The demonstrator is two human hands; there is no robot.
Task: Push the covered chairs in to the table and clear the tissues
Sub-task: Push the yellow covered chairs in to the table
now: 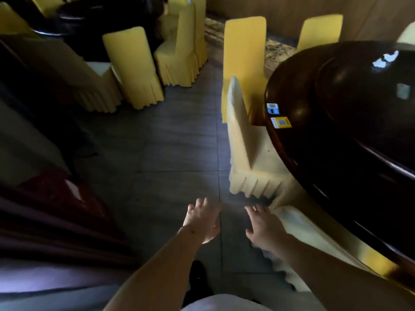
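A dark, glossy round table (350,135) fills the right side. Three yellow-covered chairs stand along its left rim: a near one (314,239) under my right forearm, a middle one (242,140) with its seat partly under the rim, and a far one (244,57). A further chair back (320,30) shows behind the table. My left hand (203,218) hovers over the floor, fingers spread, empty. My right hand (263,225) is spread just above the near chair's back, beside the middle chair's skirt. White crumpled tissue (385,58) lies on the far tabletop.
Grey floor tiles (170,142) form an aisle between this table and a second dark table (105,12) at upper left, ringed by several yellow-covered chairs (134,68). Dark red drapery (51,212) hangs at left. Two stickers (277,115) sit on the near table rim.
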